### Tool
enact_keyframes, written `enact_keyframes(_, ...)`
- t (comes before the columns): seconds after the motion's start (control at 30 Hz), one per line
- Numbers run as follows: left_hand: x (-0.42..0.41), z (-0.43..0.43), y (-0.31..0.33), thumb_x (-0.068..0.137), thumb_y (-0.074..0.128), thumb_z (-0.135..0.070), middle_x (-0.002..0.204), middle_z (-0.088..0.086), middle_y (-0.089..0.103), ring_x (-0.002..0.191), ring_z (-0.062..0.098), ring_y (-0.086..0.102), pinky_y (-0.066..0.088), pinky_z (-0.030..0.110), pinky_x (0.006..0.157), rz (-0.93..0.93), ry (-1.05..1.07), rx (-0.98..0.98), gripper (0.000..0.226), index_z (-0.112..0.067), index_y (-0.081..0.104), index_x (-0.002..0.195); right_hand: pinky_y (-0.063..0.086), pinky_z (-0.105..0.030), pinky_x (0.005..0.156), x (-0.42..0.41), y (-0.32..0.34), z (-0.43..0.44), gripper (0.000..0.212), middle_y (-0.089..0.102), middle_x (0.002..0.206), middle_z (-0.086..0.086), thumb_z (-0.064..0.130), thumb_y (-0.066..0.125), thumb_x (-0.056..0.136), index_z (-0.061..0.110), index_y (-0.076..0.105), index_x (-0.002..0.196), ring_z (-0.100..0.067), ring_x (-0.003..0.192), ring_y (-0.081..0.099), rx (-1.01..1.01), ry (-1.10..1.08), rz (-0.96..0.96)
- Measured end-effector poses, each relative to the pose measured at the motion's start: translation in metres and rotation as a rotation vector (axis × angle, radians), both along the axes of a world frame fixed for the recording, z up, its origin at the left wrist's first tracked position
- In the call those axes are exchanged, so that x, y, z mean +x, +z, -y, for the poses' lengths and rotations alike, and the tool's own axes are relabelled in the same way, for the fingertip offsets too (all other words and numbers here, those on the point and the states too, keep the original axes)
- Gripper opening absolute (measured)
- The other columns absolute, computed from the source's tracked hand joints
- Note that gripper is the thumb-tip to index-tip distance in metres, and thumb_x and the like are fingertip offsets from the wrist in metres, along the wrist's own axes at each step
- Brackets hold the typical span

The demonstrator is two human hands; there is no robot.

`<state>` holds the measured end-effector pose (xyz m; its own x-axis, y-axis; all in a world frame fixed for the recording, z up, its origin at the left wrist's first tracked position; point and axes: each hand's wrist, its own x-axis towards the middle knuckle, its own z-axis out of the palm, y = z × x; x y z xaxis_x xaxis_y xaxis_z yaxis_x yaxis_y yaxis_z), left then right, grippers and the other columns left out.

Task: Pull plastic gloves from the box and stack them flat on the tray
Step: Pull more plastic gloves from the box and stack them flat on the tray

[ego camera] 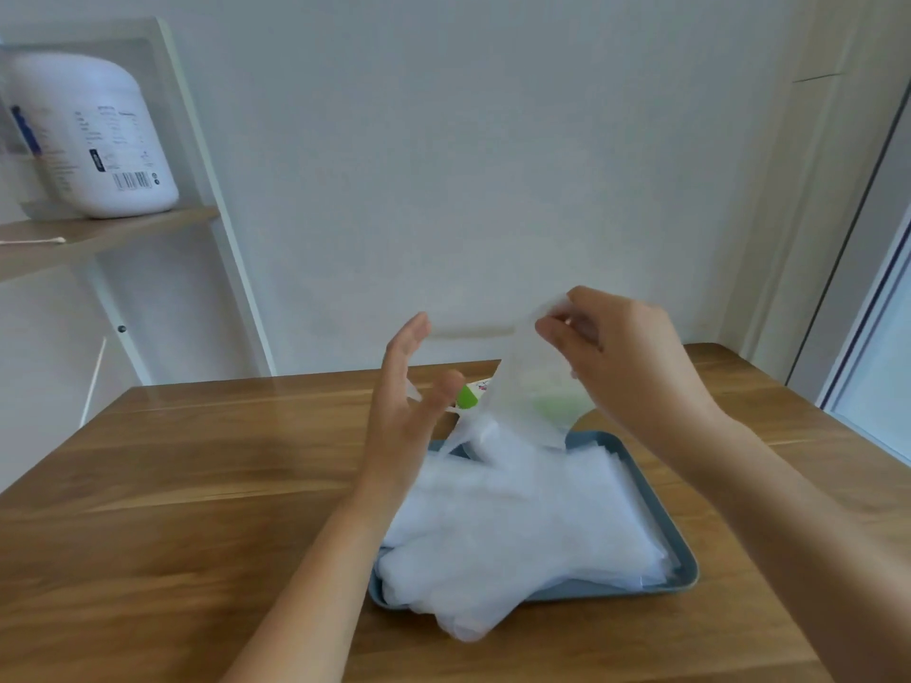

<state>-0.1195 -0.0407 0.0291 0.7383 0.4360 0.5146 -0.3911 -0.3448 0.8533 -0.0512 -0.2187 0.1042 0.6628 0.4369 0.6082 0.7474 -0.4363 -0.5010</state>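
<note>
One glove (530,382) pinched in R hand (626,352), L hand (409,406) spread beside it.

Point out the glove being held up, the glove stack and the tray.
held glove (532,382), head view, middle of the hanging sheet.
glove stack (517,525), head view, centre of the top layer.
tray (685,579), head view, bare rim at its near right corner.

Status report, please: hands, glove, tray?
Right hand pinches plastic glove, hanging above tray. Left hand open beside it. Glove stack on tray, overhanging near edge. Nothing in the way.
</note>
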Motion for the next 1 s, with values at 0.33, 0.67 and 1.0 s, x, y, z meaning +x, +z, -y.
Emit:
enact_keyframes(0.33,0.0,0.03,0.001,0.066,0.065,-0.071,0.146,-0.039,0.024,0.138,-0.015,0.019,0.026,0.015,0.109,-0.111,-0.093,0.117,0.104,-0.044,0.011,0.15,0.038,-0.03,0.063,-0.032,0.03,-0.028,0.025,0.054,0.076,-0.001,0.039,0.042,0.1,0.017,0.054,0.1,-0.026,0.071,0.052,-0.52,-0.129,0.342)
enact_keyframes(0.67,-0.008,0.017,0.02,0.082,0.059,-0.034,0.058,-0.003,0.064,0.063,0.009,0.06,0.037,0.031,0.103,-0.218,0.105,0.082,0.018,-0.034,0.072,0.07,0.038,-0.029,0.055,-0.034,0.042,-0.026,0.029,0.05,0.058,0.002,0.035,0.052,0.094,0.011,0.065,0.083,-0.023,0.064,0.054,-0.272,-0.002,0.19)
enact_keyframes(1.0,-0.035,-0.043,0.032,0.067,0.082,-0.034,0.076,0.015,0.061,0.065,0.023,0.058,0.05,0.024,0.059,-0.378,-0.451,-0.271,0.035,-0.003,0.07,0.077,0.031,-0.012,0.032,-0.013,0.032,0.025,0.031,0.05,0.038,-0.003,0.019,0.058,0.094,0.004,0.06,0.067,-0.008,0.027,0.042,0.083,0.166,-0.682)
